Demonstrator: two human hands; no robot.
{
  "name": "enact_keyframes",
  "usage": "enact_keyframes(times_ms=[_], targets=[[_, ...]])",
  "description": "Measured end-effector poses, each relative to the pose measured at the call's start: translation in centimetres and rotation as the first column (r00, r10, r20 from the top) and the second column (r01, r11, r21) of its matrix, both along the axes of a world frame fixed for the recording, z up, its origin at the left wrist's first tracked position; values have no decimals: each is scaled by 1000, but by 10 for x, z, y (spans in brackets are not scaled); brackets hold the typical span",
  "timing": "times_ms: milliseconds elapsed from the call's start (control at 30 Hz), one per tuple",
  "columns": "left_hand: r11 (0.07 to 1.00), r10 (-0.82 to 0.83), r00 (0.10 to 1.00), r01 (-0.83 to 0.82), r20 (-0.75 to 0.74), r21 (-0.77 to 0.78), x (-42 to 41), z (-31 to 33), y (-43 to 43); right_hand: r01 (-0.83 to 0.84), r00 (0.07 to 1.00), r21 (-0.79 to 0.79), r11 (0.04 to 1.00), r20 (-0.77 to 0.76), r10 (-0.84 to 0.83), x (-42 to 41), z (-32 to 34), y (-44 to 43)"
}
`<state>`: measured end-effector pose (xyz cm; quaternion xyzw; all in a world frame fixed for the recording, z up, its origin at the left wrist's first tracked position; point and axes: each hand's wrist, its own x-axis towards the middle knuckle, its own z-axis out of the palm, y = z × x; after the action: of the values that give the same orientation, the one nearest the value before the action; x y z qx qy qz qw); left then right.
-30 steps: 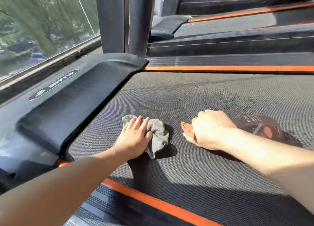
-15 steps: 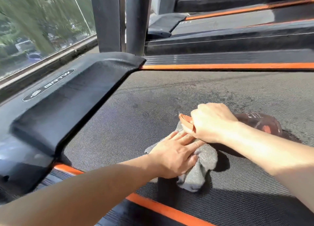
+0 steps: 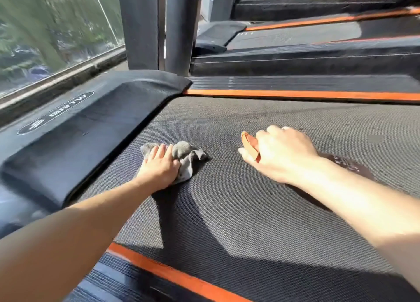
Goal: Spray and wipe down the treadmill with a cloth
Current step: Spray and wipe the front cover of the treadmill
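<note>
Left hand (image 3: 159, 166), fingers flat, pressing grey cloth (image 3: 187, 156) onto treadmill belt (image 3: 250, 215), just beside the motor cover (image 3: 91, 129). Right hand (image 3: 280, 156), curled round spray bottle (image 3: 346, 165), resting on the belt farther from the cover. Step, apparently: wiping. Next stroke calls for steady downward pressure. Bottle body largely hidden under the forearm; label unreadable.

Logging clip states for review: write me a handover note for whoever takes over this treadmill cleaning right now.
Left hand: flat, pressing the crumpled grey cloth onto the textured dark grey treadmill belt, near the black motor cover.
Right hand: grips the translucent brown spray bottle with an orange trigger, held low against the belt.
Done: belt looks darker, probably damp, beyond the hands.
Left: wiping the rest of the belt, the orange-striped side rails and the motor cover.
</note>
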<state>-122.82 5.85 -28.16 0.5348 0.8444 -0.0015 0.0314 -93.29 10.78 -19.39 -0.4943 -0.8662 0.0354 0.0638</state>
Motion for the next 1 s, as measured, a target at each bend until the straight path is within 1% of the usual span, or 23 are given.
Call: enact_keyframes(times_ms=[33,67,100,133,167,200,233,300,367,433,500,567,600,633,667,700,733,767,800,867,900,933,1000], targets=[[998,-61,998,61,-2,12,10,-2,1,-38,999,89,995,-19,40,-4,1,-3],[990,-144,989,144,-27,-3,30,-2,-2,-61,996,136,989,-59,70,-9,2,-5],[962,-271,961,273,-55,23,53,-5,-1,-84,984,187,979,-137,111,-16,5,-6],[912,-407,911,409,-67,28,80,-8,-5,-72,967,196,978,-226,116,-24,9,-8],[851,-522,851,524,-57,40,106,-13,-6,-69,929,193,979,-344,133,-31,13,-4],[796,-604,797,604,-11,37,129,-12,-10,-66,885,171,983,-445,137,-39,17,1],[737,-676,737,675,6,38,146,-14,-13,-83,839,168,982,-521,160,-44,19,6],[678,-735,678,734,2,24,158,-15,-14,-128,779,238,963,-576,247,-51,20,10],[699,-714,700,715,-29,22,142,-17,-5,-126,695,290,949,-656,293,-54,18,13],[781,-623,781,624,-39,20,111,-16,9,-73,569,306,949,-769,292,-58,14,19],[884,-466,885,466,-6,29,70,-14,24,-34,454,244,969,-860,233,-63,10,21],[959,-283,959,282,18,34,21,-12,32,17,411,120,993,-906,103,-67,2,25],[979,-204,979,203,22,35,-4,-12,33,13,413,26,1000,-911,18,-65,-4,29],[991,-130,991,129,27,37,-28,-11,33,-20,442,-81,996,-895,-64,-63,-9,31],[997,-65,997,64,31,32,-48,-11,31,-70,513,-188,980,-849,-127,-59,-16,31],[1000,-13,999,12,35,27,-63,-11,30,-102,626,-269,958,-765,-148,-55,-23,31],[999,21,999,-22,33,28,-73,-11,30,-104,750,-326,940,-647,-141,-52,-29,30],[999,41,999,-42,26,32,-79,-10,31,-93,835,-359,929,-537,-124,-51,-33,27],[998,44,999,-44,15,35,-79,-10,34,-60,874,-367,928,-468,-129,-51,-36,27],[1000,-5,1000,6,-18,27,-62,-8,38,5,870,-333,943,-463,-169,-59,-38,30],[997,-74,997,74,-18,31,-46,-8,39,40,866,-299,953,-465,-182,-66,-38,32],[984,-172,985,172,1,34,-25,-10,41,83,862,-273,958,-464,-206,-73,-38,34],[929,-368,930,367,23,36,21,-10,38,138,846,-235,962,-477,-238,-83,-39,41]])
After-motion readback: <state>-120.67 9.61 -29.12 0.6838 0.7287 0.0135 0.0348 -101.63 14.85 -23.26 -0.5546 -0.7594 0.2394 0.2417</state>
